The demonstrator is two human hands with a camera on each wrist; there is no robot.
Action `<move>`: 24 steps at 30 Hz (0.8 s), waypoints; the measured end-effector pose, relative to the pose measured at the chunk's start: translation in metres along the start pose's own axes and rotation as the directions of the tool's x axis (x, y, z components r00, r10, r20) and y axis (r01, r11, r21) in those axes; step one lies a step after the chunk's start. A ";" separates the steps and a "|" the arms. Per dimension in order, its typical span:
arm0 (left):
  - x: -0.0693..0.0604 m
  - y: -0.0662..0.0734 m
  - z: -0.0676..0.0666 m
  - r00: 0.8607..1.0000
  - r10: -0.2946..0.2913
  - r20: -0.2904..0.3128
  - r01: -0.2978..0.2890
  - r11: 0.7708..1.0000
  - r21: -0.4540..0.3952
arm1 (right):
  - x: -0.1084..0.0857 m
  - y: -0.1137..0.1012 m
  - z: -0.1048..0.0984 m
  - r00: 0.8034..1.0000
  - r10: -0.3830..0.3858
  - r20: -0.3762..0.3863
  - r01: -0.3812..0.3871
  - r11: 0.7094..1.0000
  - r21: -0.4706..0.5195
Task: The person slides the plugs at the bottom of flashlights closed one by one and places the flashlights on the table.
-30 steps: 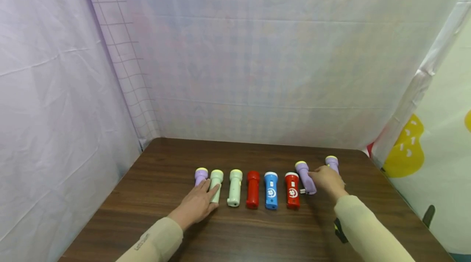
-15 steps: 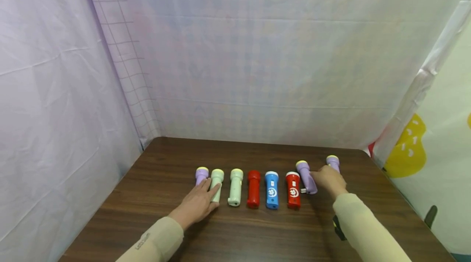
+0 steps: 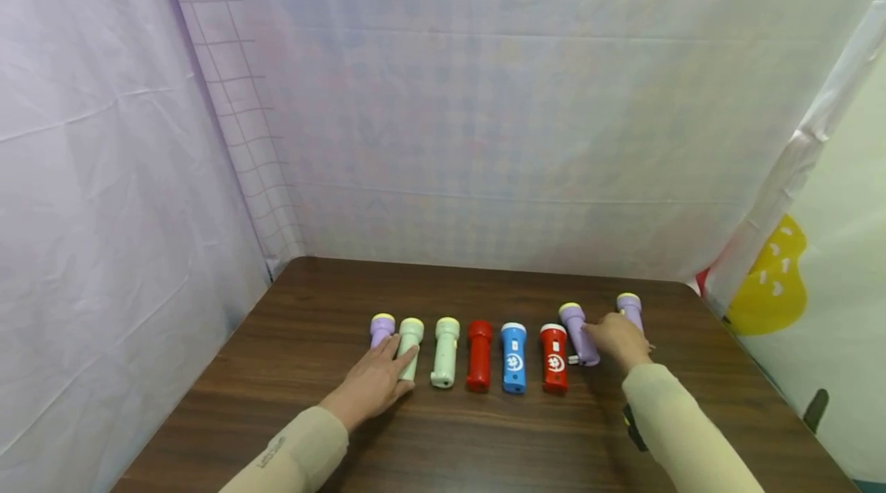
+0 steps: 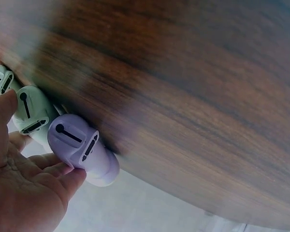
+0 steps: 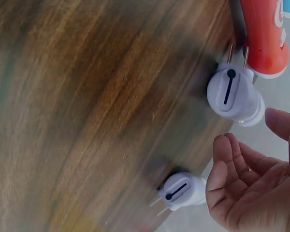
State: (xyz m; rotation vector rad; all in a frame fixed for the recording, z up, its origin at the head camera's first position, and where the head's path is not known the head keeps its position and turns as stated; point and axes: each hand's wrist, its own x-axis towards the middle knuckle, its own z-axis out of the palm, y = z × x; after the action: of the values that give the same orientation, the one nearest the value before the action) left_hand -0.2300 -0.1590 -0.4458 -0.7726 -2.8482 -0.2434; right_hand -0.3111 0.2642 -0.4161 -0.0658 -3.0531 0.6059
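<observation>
A row of flashlights lies on the table. At its left end, my left hand [image 3: 370, 381] rests on a purple flashlight [image 3: 381, 328] and a light green flashlight [image 3: 410, 333], partly covering both. In the left wrist view its thumb touches the green flashlight and its other fingers lie along the purple one. At the right end, my right hand [image 3: 618, 339] sits between a tilted purple flashlight [image 3: 578, 333] with prongs out and another purple flashlight [image 3: 629, 307]. In the right wrist view those fingers are loosely bent, with nothing held; thumb and fingertips are apart.
Between the hands lie a second light green flashlight [image 3: 445, 352], a plain red one [image 3: 479, 356], a blue one [image 3: 514, 358] and a red one with a white emblem [image 3: 554, 358]. Cloth curtains [image 3: 484, 131] hang behind the brown table [image 3: 443, 447].
The whole scene sits slightly further right in the head view. My right forearm has shifted a little left relative to the table. Hands and flashlights otherwise keep their places.
</observation>
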 end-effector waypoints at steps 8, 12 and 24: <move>-0.001 0.000 0.000 1.000 -0.018 0.011 0.018 1.000 -0.007 | 0.002 -0.002 0.008 1.000 -0.007 -0.005 0.007 1.000 0.022; -0.001 0.001 0.000 0.999 -0.028 0.018 0.029 1.000 -0.013 | 0.003 -0.005 0.010 1.000 0.012 0.010 -0.012 1.000 0.012; 0.000 -0.002 0.003 0.999 -0.029 0.015 0.029 1.000 0.008 | 0.005 -0.006 0.012 0.997 0.045 0.059 -0.046 0.999 0.021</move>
State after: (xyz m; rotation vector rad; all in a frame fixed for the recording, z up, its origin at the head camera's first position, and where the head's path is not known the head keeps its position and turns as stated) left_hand -0.2315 -0.1606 -0.4493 -0.7352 -2.8741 -0.2307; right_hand -0.3167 0.2544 -0.4253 -0.1194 -3.1082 0.6557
